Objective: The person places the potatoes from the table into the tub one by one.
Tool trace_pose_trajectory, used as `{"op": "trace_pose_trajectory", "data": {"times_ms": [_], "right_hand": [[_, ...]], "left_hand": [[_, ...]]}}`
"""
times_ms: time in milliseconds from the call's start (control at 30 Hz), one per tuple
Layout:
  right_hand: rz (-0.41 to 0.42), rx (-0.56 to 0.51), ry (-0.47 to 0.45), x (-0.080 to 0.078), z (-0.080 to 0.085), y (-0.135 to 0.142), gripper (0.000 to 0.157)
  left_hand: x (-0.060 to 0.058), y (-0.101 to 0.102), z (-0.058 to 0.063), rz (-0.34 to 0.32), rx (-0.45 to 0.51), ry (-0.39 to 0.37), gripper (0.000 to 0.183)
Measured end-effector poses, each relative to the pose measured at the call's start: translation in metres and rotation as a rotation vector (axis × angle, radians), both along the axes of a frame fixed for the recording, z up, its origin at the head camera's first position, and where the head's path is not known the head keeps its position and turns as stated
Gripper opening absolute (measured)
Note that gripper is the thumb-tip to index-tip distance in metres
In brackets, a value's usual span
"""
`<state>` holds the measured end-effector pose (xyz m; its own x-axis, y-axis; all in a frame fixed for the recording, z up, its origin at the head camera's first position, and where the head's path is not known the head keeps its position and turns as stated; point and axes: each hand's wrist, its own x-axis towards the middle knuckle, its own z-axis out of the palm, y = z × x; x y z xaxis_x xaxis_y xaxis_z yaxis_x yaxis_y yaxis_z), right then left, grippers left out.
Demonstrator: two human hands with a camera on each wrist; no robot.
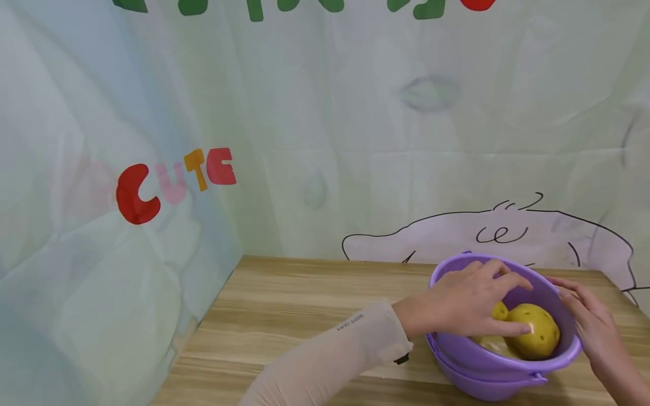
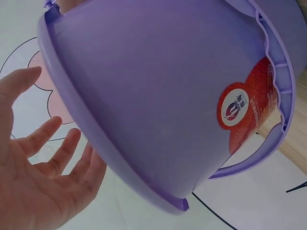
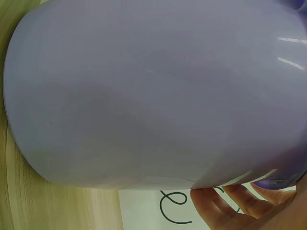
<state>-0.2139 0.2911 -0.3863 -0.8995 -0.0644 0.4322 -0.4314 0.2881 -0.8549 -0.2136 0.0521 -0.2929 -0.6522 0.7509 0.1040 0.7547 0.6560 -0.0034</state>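
A purple plastic bucket (image 1: 482,379) stands on the table at the right of the head view. Inside lie yellow potatoes, the largest potato (image 1: 542,337) near the right wall and a smaller potato (image 1: 500,310) beside it, partly hidden. My left hand (image 1: 474,299) reaches over the bucket's mouth with fingers spread and its thumb in front of the large potato; it holds nothing. At the bucket's far right side, my right hand (image 1: 591,318) grips the wall just under the rim. Its fingers (image 3: 211,206) lie against the outside in the right wrist view.
The wood-grain table (image 1: 284,316) stretches left of the bucket. Behind it hangs a printed curtain (image 1: 325,141) with letters and a line drawing. The bucket's handle (image 2: 254,160) hangs down its side, next to a red label (image 2: 254,110).
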Motion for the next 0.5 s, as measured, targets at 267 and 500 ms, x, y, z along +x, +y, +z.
{"op": "trace_pose_trajectory", "data": {"times_ms": [267, 500], "right_hand": [[0.133, -0.188, -0.007, 0.001, -0.002, -0.001, 0.032], [0.138, -0.227, 0.003, 0.0, -0.002, -0.002, 0.031]], "left_hand": [[0.0, -0.013, -0.003, -0.043, 0.058, 0.055, 0.06], [-0.002, -0.031, -0.006, -0.069, 0.156, 0.115, 0.053]]}}
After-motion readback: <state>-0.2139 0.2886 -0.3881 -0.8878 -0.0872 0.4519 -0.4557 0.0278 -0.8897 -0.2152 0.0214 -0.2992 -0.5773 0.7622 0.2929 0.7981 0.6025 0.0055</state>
